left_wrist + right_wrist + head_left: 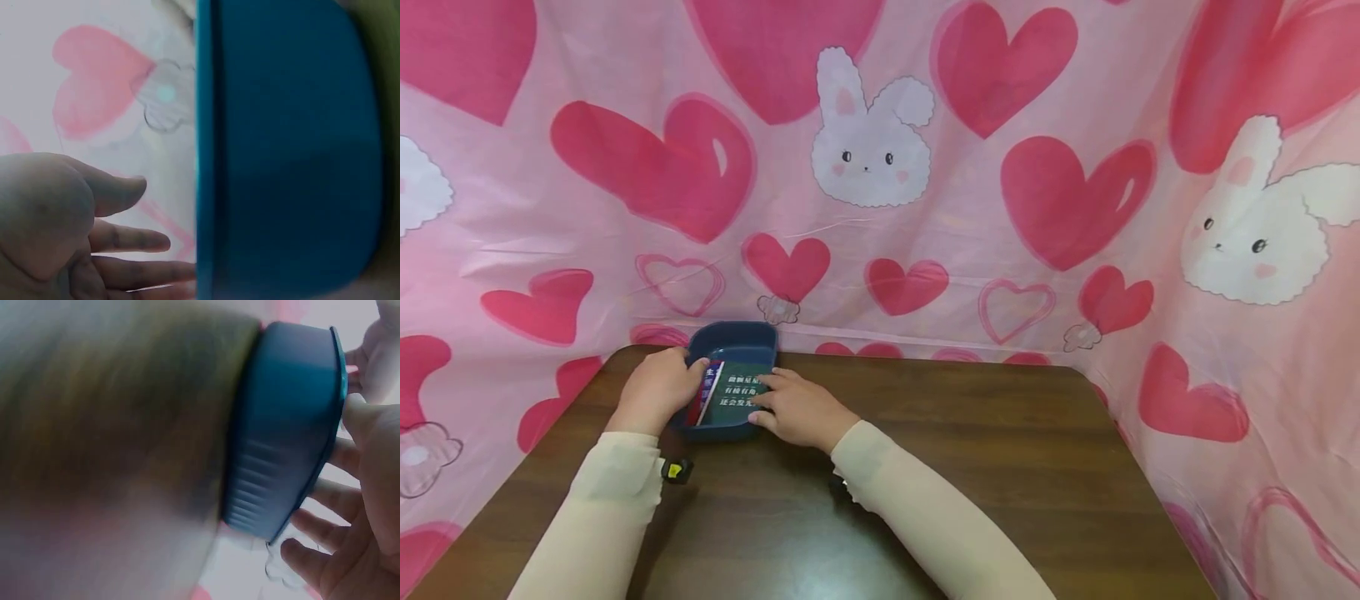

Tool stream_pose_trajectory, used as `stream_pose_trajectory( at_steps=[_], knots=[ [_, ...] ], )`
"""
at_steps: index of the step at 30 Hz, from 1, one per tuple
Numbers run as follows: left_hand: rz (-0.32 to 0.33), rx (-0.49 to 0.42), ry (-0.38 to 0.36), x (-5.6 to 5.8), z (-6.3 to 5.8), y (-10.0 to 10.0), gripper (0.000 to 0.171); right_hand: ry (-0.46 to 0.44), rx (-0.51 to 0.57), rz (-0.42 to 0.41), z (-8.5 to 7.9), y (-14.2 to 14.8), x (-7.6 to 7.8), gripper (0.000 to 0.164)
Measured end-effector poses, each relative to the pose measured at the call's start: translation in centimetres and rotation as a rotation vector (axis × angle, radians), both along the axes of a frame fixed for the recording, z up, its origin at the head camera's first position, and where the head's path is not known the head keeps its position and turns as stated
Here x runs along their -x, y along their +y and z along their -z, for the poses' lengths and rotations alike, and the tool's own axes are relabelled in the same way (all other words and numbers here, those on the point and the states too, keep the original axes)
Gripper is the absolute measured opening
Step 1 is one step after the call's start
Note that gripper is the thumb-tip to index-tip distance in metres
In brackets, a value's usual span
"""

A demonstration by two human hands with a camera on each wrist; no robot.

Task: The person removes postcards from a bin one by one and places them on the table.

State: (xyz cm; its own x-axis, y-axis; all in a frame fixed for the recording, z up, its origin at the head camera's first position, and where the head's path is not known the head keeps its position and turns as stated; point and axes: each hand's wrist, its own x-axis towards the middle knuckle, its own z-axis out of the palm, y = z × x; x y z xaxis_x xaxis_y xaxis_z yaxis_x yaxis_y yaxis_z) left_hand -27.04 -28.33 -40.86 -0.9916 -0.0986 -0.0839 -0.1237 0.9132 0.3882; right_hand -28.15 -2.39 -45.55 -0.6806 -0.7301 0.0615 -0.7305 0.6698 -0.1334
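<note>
A dark blue plastic bin point(724, 433) stands at the far left of the table. Inside it lies a dark green booklet point(735, 395) with white printed characters, partly over a purple and red one point(707, 385). My left hand point(657, 388) is at the bin's left rim, thumb toward the booklets. Its thumb and fingers look spread in the left wrist view, with some fingertips hidden behind the bin. My right hand point(807, 407) reaches over the right rim, its spread fingers by the green booklet's right edge. From the right wrist view, I cannot tell whether they touch the booklet.
The brown wooden table point(955, 450) extends to the right and toward me. Behind it and at both sides hangs a pink curtain point(970, 208) with hearts and rabbits. A small black device point(677, 471) is strapped at the left wrist.
</note>
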Motion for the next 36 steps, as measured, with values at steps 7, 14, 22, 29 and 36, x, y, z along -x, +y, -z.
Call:
stream_pose_trajectory(
  at_steps=[7,14,22,29,36],
  knots=[
    [0.062,-0.017,0.085,-0.1,0.5,3.7,0.053,0.047,0.09,0.039,-0.9,3.3,0.6,0.036],
    [0.114,-0.102,0.133,0.0,1.2,6.9,0.044,0.091,0.061,0.097,-1.5,6.8,1.5,0.026],
    [0.174,-0.23,0.133,0.6,2.1,9.7,0.037,-0.025,0.14,0.188,-1.7,11.6,2.3,0.023],
    [0.189,-0.243,0.165,0.9,2.6,12.1,0.031,-0.188,0.223,0.292,-2.4,14.9,3.2,0.051],
    [0.218,-0.248,0.18,1.3,3.2,14.5,0.03,-0.307,0.278,0.398,-2.8,18.7,4.3,0.081]
  ],
)
